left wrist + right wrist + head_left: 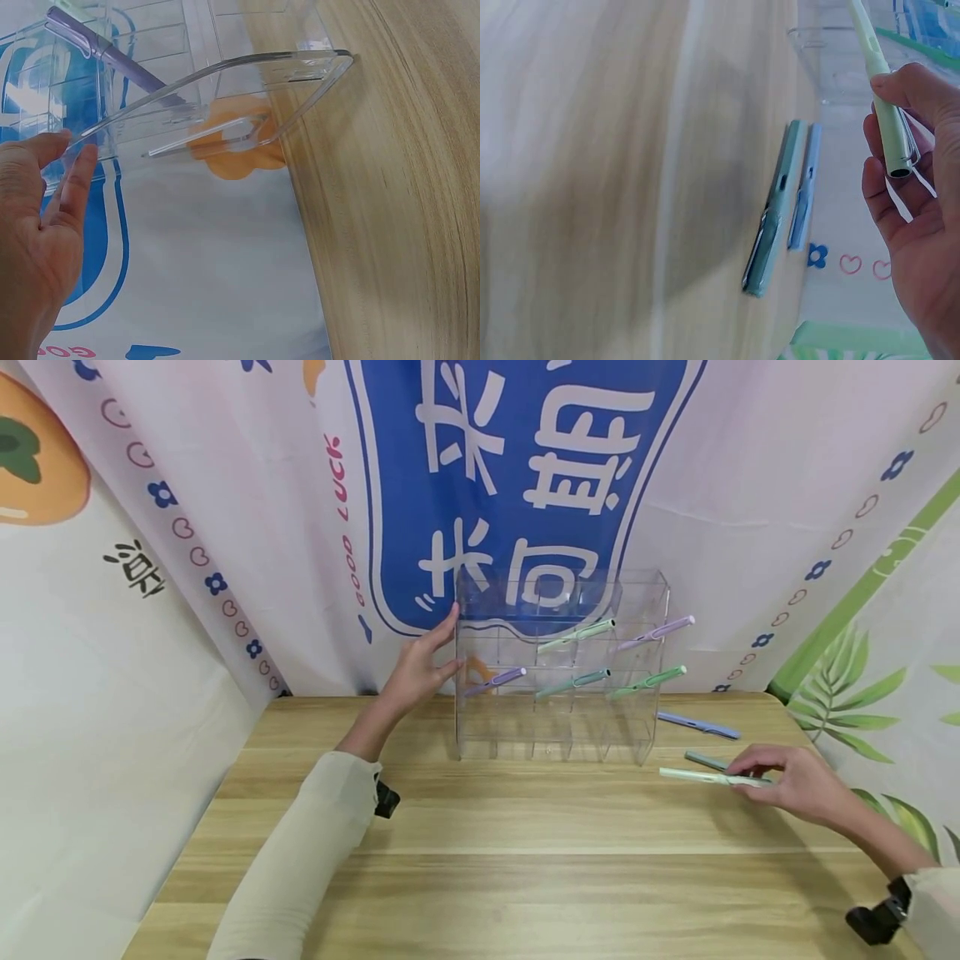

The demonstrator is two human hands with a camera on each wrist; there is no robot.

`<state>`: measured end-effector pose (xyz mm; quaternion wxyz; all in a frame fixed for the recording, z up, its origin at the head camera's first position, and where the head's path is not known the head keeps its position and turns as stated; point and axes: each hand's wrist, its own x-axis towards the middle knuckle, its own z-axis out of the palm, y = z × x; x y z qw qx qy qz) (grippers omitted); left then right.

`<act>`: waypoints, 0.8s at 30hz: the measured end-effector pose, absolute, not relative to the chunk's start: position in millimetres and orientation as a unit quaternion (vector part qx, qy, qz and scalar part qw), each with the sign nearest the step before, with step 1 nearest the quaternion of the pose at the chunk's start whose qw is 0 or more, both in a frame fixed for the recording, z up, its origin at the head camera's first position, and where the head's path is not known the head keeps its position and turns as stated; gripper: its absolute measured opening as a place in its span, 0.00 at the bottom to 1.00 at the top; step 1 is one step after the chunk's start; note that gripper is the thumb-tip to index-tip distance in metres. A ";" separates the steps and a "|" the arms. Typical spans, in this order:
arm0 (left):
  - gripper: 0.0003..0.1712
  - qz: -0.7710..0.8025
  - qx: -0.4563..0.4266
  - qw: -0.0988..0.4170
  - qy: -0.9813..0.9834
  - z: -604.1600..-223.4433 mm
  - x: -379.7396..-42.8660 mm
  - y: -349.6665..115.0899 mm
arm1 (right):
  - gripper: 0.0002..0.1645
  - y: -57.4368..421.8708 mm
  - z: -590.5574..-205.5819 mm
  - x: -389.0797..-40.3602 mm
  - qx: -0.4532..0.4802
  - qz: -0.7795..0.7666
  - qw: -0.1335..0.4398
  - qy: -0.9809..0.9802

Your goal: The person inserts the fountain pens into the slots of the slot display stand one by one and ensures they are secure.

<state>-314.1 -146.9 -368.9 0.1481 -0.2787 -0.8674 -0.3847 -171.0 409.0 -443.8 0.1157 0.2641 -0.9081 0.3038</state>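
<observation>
My left hand [420, 672] holds the left side edge of a clear plastic pen rack [551, 747], which stands upright at the back of the table. In the left wrist view its fingers meet the rack's edge near a purple pen [124, 67]. My right hand [798, 781] pinches a pale green pen [697, 775] between thumb and fingers, above the table right of the rack. In the right wrist view that pen's open-ended cap [892, 142] points toward the palm. Beneath lie a teal pen [776, 210] and a blue pen [805, 187].
Several pens lean in the rack: light green [577, 635] and lilac [656, 632] above; violet [497, 682], teal [573, 682] and green [648, 682] below. A printed curtain [300, 527] hangs behind the wooden table [525, 877].
</observation>
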 end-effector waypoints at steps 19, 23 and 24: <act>0.52 -0.382 -0.282 0.154 -0.867 -371.4 -316.4 -148.0 | 0.21 352.1 -427.7 -192.2 0.310 0.339 0.126 -0.879; 0.52 -0.382 -0.282 0.151 -0.867 -371.2 -315.8 -148.0 | 0.22 342.2 -426.5 -195.6 0.327 0.345 0.137 -0.869; 0.52 -0.383 -0.282 0.150 -0.867 -371.3 -315.8 -148.0 | 0.22 339.7 -426.3 -196.2 0.330 0.348 0.139 -0.866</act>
